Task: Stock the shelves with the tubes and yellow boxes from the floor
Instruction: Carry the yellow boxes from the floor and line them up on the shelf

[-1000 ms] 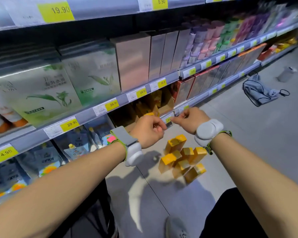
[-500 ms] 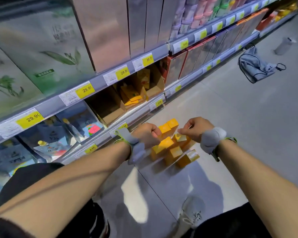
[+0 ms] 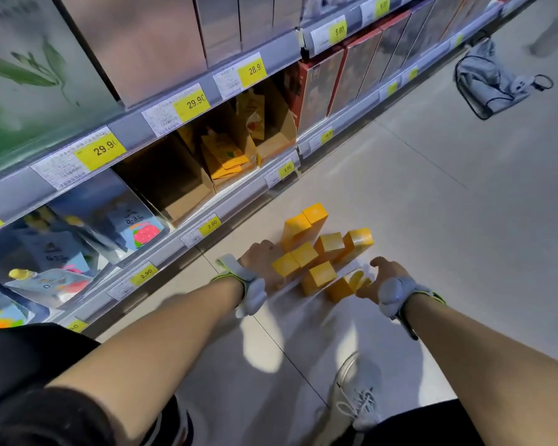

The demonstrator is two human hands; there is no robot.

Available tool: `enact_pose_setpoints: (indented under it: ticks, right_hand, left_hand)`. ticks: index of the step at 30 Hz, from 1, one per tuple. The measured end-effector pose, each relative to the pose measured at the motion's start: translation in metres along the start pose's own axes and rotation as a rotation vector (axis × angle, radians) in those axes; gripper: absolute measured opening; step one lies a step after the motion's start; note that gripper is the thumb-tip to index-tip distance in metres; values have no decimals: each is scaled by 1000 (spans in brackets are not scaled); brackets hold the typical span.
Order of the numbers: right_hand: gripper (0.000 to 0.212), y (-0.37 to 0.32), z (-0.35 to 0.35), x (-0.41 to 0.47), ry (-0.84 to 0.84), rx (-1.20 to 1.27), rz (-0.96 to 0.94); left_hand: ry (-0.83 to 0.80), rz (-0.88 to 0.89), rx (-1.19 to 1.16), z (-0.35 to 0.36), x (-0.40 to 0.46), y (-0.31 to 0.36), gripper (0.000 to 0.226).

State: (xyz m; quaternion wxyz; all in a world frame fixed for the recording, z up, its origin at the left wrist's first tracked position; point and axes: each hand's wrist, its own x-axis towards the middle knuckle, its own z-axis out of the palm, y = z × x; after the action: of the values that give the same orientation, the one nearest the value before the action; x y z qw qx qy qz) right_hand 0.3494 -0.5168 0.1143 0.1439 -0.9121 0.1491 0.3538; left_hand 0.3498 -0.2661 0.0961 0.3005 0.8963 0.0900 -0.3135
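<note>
On a pale tiled shop floor (image 3: pixel 416 194) beside low shelves (image 3: pixel 181 217) with yellow price tags, yellow boxes (image 3: pixel 319 252) lay heaped. The left hand (image 3: pixel 264 262) touched the pile's left side, its fingers hidden; the right hand (image 3: pixel 380 275) curled around one box. Both hands were lower than half a second earlier, the shelves farther up.
</note>
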Motion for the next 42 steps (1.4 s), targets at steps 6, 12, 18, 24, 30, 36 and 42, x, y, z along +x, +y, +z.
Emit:
enact_pose_setpoints:
  ticks: [6, 12, 18, 24, 30, 36, 42]
  right_hand:
    - [79, -4, 28, 17, -42, -76, -22]
    - [70, -10, 45, 31, 45, 61, 21]
    - [62, -6, 51, 37, 66, -1, -16]
    - [62, -2, 50, 45, 49, -79, -31]
    - [63, -4, 39, 43, 15, -101, -28]
    - [47, -14, 17, 33, 47, -113, -65]
    - [49, -28, -19, 16, 46, -129, -179]
  left_hand:
    - [-73, 41, 13, 15, 16, 2, 94]
    - [-22, 15, 57, 40, 39, -10, 92]
    - [-1, 68, 74, 44, 48, -10, 76]
    - [36, 32, 87, 60, 66, -25, 56]
    - [22, 69, 69, 42, 52, -8, 43]
    - [-159, 8, 169, 5, 46, 10, 60]
    - [-39, -21, 185, -33, 23, 17, 39]
